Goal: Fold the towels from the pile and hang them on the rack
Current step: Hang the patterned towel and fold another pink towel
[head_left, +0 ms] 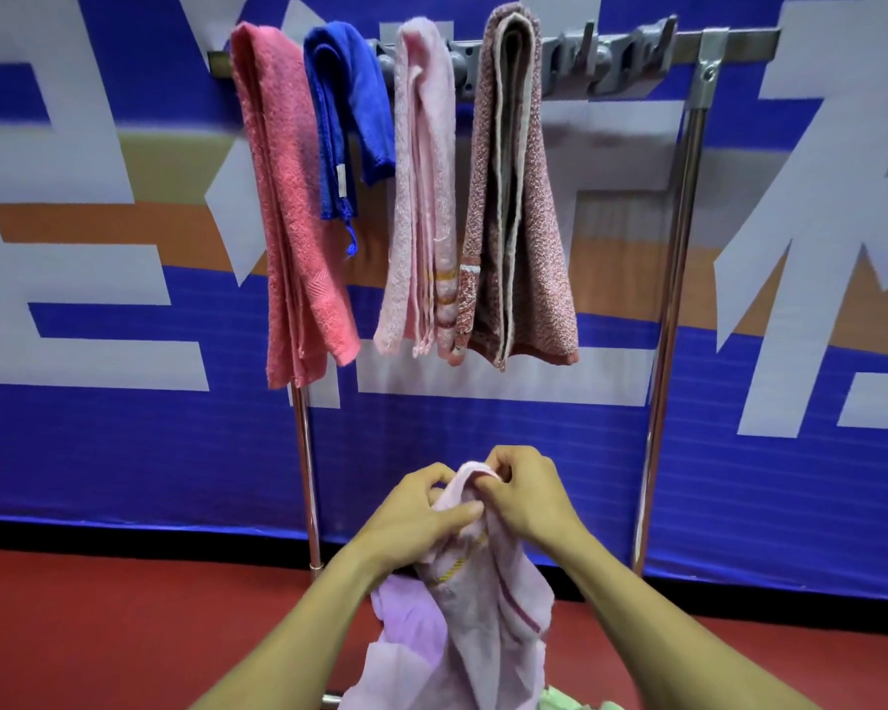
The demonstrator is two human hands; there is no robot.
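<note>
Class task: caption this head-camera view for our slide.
Both hands pinch a lilac towel before a rack holding four folded towels.

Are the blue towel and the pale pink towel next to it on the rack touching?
Apart. The head view shows the blue towel and the pale pink towel with banner visible between them.

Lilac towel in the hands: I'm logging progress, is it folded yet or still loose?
Still loose. The lilac towel hangs bunched and crumpled from the left hand and right hand, which pinch its top edge.
</note>
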